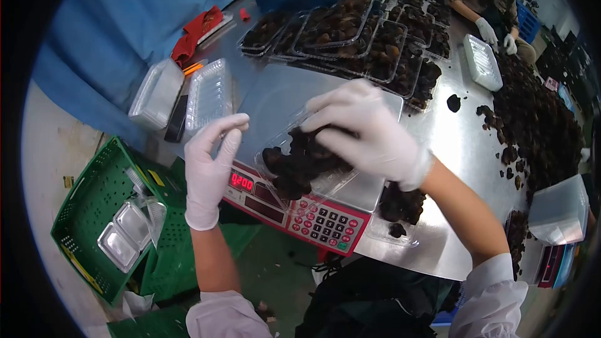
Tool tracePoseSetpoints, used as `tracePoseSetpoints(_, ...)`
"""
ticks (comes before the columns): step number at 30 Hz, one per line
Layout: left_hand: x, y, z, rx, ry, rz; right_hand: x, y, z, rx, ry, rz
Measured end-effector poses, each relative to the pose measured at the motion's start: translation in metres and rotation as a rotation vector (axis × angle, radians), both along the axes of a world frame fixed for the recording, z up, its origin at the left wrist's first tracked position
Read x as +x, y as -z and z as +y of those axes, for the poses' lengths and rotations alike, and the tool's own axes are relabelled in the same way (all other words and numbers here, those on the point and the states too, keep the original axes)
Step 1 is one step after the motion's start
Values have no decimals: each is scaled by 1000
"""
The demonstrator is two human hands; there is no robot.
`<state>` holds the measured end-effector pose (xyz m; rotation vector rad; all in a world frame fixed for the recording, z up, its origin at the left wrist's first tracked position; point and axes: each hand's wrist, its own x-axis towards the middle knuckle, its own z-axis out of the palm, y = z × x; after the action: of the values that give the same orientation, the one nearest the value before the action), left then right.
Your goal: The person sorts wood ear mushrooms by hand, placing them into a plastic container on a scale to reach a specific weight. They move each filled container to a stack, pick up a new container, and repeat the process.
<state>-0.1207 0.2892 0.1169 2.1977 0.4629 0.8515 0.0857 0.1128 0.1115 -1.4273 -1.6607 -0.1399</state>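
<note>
Tray [335, 183]: between hands, long axis apparently slanting up-right.
Right hand [369, 126]: nearer, over dark pieces [293, 175]; grip unclear.
Left hand [208, 166]: thumb, fingers parted.

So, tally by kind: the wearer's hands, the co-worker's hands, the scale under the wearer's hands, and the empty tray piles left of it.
Wearer's left hand and right hand: 2
Co-worker's hands: 2
Scale: 1
Empty tray piles, outer and inner: 2
Total: 7
</note>
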Motion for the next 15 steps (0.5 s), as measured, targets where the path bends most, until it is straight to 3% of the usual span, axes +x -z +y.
tracePoseSetpoints(3, -5, -2, 14, -64, -24, -26, 13, -18, -38, 9, 216, 85)
tracePoseSetpoints(7, 5, -13, 30, -95, -24, 11, 6, -11, -77, -275, 327, 865)
tracePoseSetpoints(10, 25, -20, 43, -120, 116, 179, 1, 9, -96, -619, 300, 1050)
tracePoseSetpoints(15, 60, -21, 48, -67, 196, 300, -11, 18, -111, -775, 147, 1215)
